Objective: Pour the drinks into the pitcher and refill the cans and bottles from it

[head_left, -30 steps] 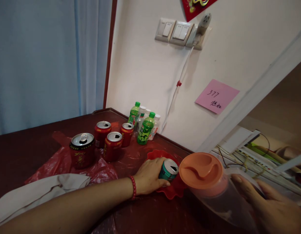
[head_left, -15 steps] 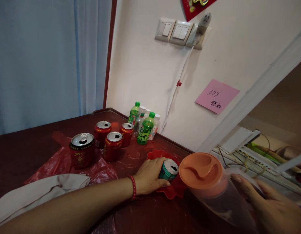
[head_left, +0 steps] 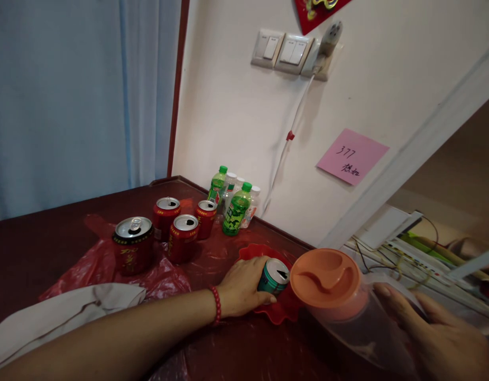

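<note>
My left hand [head_left: 244,286], with a red bead bracelet at the wrist, is wrapped round a green drink can [head_left: 274,278] whose top is open. The can is at a red wavy-rimmed dish [head_left: 282,313]; whether it touches the dish bottom is hidden. On the right, my right hand [head_left: 438,328] grips the handle of a clear plastic pitcher [head_left: 347,328]. Its orange lid [head_left: 325,278] is on, close beside the can. The pitcher leans, and its lower part is in shadow.
Several opened red cans [head_left: 183,238] stand at the left, one by a crumpled red plastic bag [head_left: 89,264]. Green-capped bottles [head_left: 237,211] and white-capped bottles stand by the wall. A pale cloth [head_left: 62,317] lies front left. Cluttered shelving [head_left: 422,248] is at the right.
</note>
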The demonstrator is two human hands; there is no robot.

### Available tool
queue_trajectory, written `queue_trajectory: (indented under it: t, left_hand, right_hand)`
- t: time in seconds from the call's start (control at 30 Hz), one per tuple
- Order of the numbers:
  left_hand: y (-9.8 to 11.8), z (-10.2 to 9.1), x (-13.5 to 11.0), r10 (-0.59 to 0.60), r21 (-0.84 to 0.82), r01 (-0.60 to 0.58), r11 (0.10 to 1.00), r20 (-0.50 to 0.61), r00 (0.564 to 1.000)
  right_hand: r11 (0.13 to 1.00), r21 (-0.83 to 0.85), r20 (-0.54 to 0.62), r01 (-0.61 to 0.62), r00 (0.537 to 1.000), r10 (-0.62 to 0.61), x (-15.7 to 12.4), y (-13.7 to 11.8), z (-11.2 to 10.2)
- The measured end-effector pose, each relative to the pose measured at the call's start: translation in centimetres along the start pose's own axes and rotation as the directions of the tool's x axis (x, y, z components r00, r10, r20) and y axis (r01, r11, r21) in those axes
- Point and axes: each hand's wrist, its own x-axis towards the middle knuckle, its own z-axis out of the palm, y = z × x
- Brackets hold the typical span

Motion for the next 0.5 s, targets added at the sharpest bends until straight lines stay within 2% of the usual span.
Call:
queue_trajectory:
  t: [0.27, 0.5]
  left_hand:
    - [0.0, 0.0, 0.0, -0.001, -0.013, 0.001, 1.0, -0.013, 1.0]
    - [0.0, -0.2, 0.0, 0.003, -0.071, -0.005, 0.997, -0.018, 1.0]
  right_hand:
    - [0.998, 0.058, 0.062, -0.016, 0.998, 0.013, 0.2, 1.1, 0.5]
    - [0.958, 0.28, 0.03, -0.063, 0.998, 0.056, 0.9, 2.1, 1.0]
